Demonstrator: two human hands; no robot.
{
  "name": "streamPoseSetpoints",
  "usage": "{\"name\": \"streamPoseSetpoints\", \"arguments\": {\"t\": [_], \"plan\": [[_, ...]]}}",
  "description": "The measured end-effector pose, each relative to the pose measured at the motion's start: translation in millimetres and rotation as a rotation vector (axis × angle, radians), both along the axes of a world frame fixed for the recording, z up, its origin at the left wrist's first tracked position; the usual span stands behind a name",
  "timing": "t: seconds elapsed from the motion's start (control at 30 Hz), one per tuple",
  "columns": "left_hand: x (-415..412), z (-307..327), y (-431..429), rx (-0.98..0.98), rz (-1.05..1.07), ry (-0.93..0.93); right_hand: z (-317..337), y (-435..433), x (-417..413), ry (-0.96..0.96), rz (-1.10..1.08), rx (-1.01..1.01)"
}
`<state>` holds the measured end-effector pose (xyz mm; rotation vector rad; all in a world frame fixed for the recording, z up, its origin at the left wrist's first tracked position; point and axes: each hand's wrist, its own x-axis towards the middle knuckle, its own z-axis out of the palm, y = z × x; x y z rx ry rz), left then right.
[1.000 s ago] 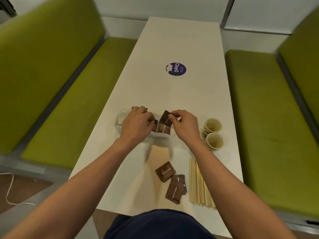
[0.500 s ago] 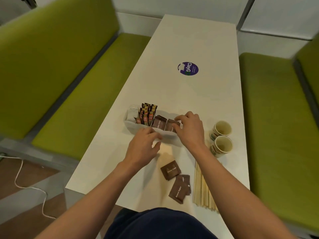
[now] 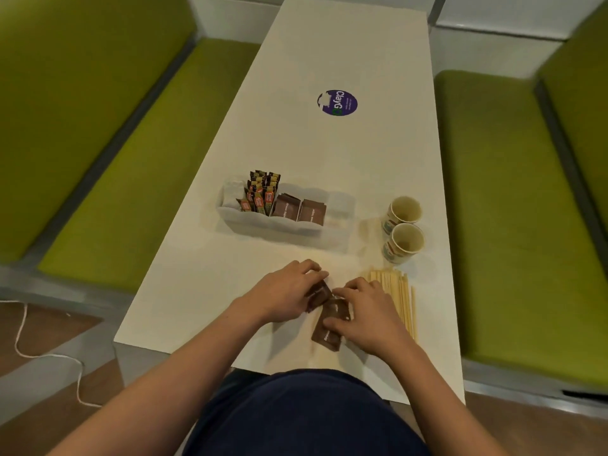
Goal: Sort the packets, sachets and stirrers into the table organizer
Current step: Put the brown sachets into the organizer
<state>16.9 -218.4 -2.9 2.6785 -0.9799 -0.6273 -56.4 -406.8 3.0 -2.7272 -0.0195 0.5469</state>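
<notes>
- Half a second ago both hands were at the organizer; they have since drawn back to the loose packets near the bench's (image 3: 329, 44) near edge.
- With the hands gone, the organizer (image 3: 283, 227) is in full view. Its long axis runs across the bench, left to right.
- The left hand (image 3: 286, 291) has its fingers curled over the upper brown packet (image 3: 318, 295), gripping its left side. That packet lies flat and skewed on a diagonal, its far corner turned to the right.
- The right hand (image 3: 368, 314) pinches the lower brown packet (image 3: 329, 330) between thumb and fingers. Its long axis runs away from the person, leaning slightly right at the far end. It seems to sit on another packet, though I cannot tell for certain.
- The two packets touch or overlap between the hands.
- In the organizer, stick sachets (image 3: 261, 195) stand upright left of centre; two brown packets (image 3: 287, 207) lean upright just right of them, faces toward the person.
- The wooden stirrers (image 3: 406, 297) lie flat just right of the right hand, pointing away from the person, unmoved.
- Two paper cups (image 3: 404, 242) stand upright beyond the stirrers, right of the organizer.
</notes>
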Motion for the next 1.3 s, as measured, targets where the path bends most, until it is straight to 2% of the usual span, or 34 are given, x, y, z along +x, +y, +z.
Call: {"name": "streamPoseSetpoints", "arguments": {"t": [0.13,0.3,0.53,0.63,0.73,0.87,1.13,1.3], "plan": [[0.2,-1.0,-0.6,-0.007,0.015,-0.007,-2.5,3.6,-6.2,0.013,0.050,-0.078],[4.1,3.5,3.5,-0.081,0.107,0.002,-3.8,5.7,3.9,-0.059,-0.032,-0.025],[19.0,27.2,27.0,-0.313,0.359,-0.033,-3.5,10.8,20.7,-0.186,-0.226,0.263],[45.3,51.8,38.9,-0.453,0.448,-0.146,3.2,16.3,25.9,-0.266,-0.293,0.412],[77.8,66.2,43.9,-0.497,0.532,-0.271,10.2,20.2,29.0,-0.362,-0.323,0.485],[108.7,71.7,37.9,-0.386,0.540,-0.356,18.5,22.9,33.0,-0.396,-0.331,0.574],[133.7,57.3,20.9,-0.065,0.362,-0.366,13.8,14.6,42.3,-0.364,-0.329,0.626],[138.9,56.8,17.8,0.079,0.250,-0.439,21.5,10.5,66.0,-0.475,-0.329,0.601]]}}
